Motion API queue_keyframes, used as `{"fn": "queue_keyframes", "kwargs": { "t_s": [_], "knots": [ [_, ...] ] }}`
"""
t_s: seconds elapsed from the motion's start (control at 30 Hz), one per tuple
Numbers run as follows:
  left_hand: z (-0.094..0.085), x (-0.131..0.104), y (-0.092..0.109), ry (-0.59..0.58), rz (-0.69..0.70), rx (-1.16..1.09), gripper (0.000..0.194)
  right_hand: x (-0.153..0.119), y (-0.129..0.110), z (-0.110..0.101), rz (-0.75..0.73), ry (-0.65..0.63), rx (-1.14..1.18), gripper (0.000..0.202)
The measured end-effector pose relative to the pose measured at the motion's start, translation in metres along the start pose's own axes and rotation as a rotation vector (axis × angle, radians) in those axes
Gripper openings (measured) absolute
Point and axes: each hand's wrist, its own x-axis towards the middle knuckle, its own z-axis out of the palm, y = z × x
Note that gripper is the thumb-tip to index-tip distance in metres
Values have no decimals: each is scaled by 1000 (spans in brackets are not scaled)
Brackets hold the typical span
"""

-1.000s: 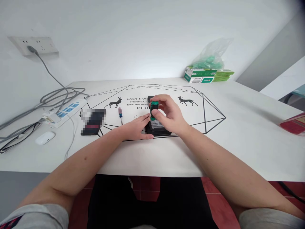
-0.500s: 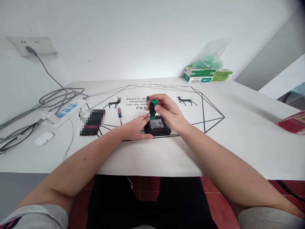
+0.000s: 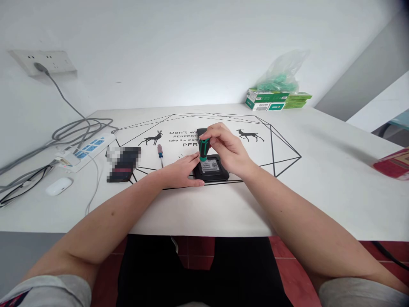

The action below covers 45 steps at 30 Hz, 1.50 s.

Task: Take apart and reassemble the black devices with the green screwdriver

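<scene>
My right hand point(image 3: 231, 151) holds a screwdriver point(image 3: 204, 149) with a green and black handle, its fingers closed around the upper part. The screwdriver stands nearly upright, its shaft pointing down at the left part of a black hard drive case point(image 3: 225, 175). Inside the case shows a drive with a white printed label point(image 3: 211, 165). Against the case's left side rests my left hand point(image 3: 183, 172), fingers at its upper left and thumb along the lower left edge, holding it on the table. Behind the case lies a black flat piece point(image 3: 201, 131), partly hidden by my right hand.
A second screwdriver point(image 3: 160, 151) lies left of my hands, with tiny pieces point(image 3: 180, 156) nearby. Further left are a pixelated dark object point(image 3: 124, 164), a power strip point(image 3: 91, 149), cables and a white earbud case point(image 3: 59, 186). Green boxes point(image 3: 268, 97) stand at the back right, a red package point(image 3: 393, 165) at the right.
The right hand's fingers have shifted on the screwdriver's handle, and the handle has turned and tilted a little. The left hand and the case have stayed in place.
</scene>
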Motion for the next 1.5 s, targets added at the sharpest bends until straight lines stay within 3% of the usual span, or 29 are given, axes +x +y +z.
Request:
{"fn": "queue_keyframes", "kwargs": {
  "t_s": [0.17, 0.33, 0.57, 0.73, 0.97, 1.17, 1.33, 1.5],
  "knots": [
    [0, 0, 0, 5, 9, -6, 100, 1, -3, 2, 51, 4, 138, 19],
    [0, 0, -2, 18, 37, -13, 100, -1, -3, 9, 124, 54, 167, 39],
    [2, 1, -2, 7, 14, -11, 100, -6, -2, 9, 147, -26, 308, 23],
    [1, 1, -1, 5, 23, -6, 99, -5, -4, 2, 111, -47, 127, 24],
    [-1, -1, 0, 9, 5, -1, 98, -3, -4, 2, -16, 38, -55, 26],
    [0, 0, -2, -2, 2, -5, 100, -3, -5, 6, 44, 91, 67, 19],
    [0, -1, -1, 20, 21, -28, 101, -4, -4, 11, 107, 121, 188, 40],
    [0, -1, 0, 3, 1, -11, 100, -6, -3, 13, 173, 69, 294, 37]
  ]
}}
